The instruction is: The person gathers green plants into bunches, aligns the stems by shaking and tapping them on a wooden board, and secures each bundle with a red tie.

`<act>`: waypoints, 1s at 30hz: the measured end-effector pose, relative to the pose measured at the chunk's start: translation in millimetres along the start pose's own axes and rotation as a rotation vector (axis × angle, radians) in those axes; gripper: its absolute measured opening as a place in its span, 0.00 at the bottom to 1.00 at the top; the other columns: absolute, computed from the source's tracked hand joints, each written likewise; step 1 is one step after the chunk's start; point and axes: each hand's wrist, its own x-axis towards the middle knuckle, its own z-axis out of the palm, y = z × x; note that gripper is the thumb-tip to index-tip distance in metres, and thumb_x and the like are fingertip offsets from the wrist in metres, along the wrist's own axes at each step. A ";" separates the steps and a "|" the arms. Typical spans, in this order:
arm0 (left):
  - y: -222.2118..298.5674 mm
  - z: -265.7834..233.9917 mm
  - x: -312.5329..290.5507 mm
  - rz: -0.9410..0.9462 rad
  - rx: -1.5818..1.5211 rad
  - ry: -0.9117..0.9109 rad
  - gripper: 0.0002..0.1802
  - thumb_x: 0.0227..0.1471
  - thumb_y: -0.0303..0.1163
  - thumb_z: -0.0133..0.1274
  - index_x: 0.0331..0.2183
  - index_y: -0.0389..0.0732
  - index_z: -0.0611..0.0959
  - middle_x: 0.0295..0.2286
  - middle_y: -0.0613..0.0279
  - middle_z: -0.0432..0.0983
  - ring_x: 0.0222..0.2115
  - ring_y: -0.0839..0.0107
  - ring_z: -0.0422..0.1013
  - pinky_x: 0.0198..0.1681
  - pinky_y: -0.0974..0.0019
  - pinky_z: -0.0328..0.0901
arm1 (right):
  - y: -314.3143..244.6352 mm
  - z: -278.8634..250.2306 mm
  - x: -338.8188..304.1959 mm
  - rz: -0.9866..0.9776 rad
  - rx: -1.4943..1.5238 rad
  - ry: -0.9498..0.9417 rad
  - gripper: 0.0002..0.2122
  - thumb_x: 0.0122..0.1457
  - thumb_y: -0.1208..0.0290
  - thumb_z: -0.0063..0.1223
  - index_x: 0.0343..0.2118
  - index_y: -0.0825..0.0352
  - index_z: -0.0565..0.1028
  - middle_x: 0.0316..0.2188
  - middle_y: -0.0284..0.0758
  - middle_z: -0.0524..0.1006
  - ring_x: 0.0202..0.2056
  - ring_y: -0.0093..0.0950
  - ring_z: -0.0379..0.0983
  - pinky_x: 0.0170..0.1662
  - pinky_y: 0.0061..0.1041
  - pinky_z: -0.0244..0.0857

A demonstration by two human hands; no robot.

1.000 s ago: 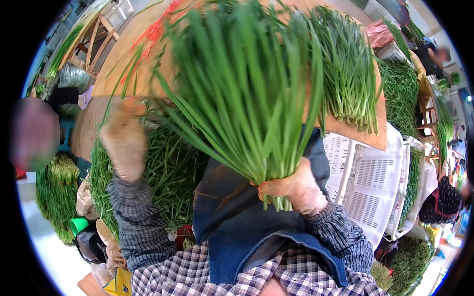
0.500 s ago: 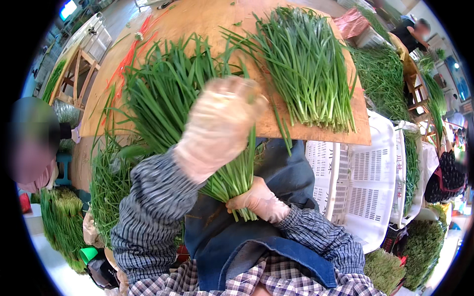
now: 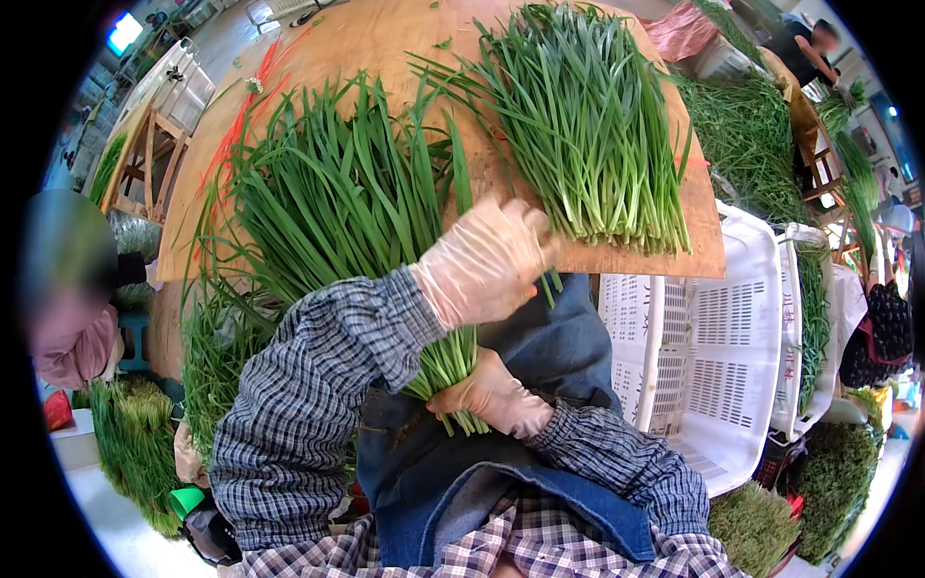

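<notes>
A bunch of long green garlic chives (image 3: 332, 183) slants over the board's near edge, leaf tips up and away, pale stem ends toward my lap. My right hand (image 3: 496, 395), in a thin clear glove, is closed round the stems near their cut ends. Above it, my gloved left hand (image 3: 487, 262) reaches across the bunch with its fingers curled in. What those fingers hold, if anything, is hidden; a small orange spot shows beneath them. To the right lies a broad pile of garlic chives (image 3: 597, 135), stems toward me.
The wooden board (image 3: 376, 39) carries red ties (image 3: 241, 135) at its left. White plastic crates (image 3: 723, 337) stand at the right, by heaps of greens (image 3: 737, 144). Loose greens (image 3: 217, 366) hang at the left. One person (image 3: 72, 289) is at the left, another (image 3: 805, 58) far right.
My left hand has swung right and down across the bunch, toward the board's near edge. The right hand keeps its grip on the stems, shifted slightly left.
</notes>
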 end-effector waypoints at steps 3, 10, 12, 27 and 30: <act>7.4 14.1 -2.7 0.102 0.096 0.051 0.14 0.36 0.35 0.53 0.31 0.40 0.77 0.27 0.61 0.67 0.31 0.64 0.67 0.33 0.62 0.60 | 3.8 -1.9 2.0 -0.003 -0.073 -0.006 0.22 0.37 0.77 0.62 0.39 0.71 0.70 0.33 0.34 0.75 0.35 0.24 0.70 0.41 0.23 0.64; 24.1 -26.8 -26.2 0.086 0.189 0.291 0.05 0.38 0.31 0.51 0.21 0.40 0.76 0.19 0.63 0.67 0.22 0.66 0.67 0.23 0.62 0.61 | 11.0 -2.8 -0.3 -0.103 -0.204 0.069 0.23 0.37 0.76 0.63 0.41 0.71 0.71 0.37 0.36 0.75 0.40 0.26 0.70 0.45 0.24 0.64; 31.9 -92.3 -70.3 -0.116 0.148 0.373 0.05 0.38 0.28 0.52 0.24 0.40 0.76 0.21 0.64 0.67 0.22 0.66 0.67 0.23 0.62 0.62 | 8.6 -6.6 -8.4 -0.103 -0.229 0.117 0.20 0.36 0.80 0.62 0.37 0.70 0.73 0.32 0.36 0.76 0.34 0.25 0.73 0.38 0.25 0.68; 42.6 -75.0 -171.9 -0.665 -0.039 0.380 0.16 0.38 0.25 0.57 0.36 0.40 0.78 0.34 0.59 0.72 0.36 0.59 0.68 0.43 0.57 0.61 | 51.6 -63.7 -38.8 0.020 -0.018 0.125 0.18 0.34 0.80 0.64 0.33 0.70 0.73 0.27 0.33 0.76 0.29 0.23 0.72 0.34 0.22 0.68; 27.5 -62.2 -119.6 -0.517 -0.126 0.490 0.17 0.37 0.26 0.57 0.35 0.41 0.77 0.33 0.60 0.71 0.35 0.58 0.68 0.41 0.57 0.61 | 41.1 -55.9 -42.2 0.025 -0.025 0.148 0.18 0.34 0.80 0.64 0.34 0.70 0.73 0.28 0.32 0.76 0.29 0.22 0.72 0.34 0.21 0.67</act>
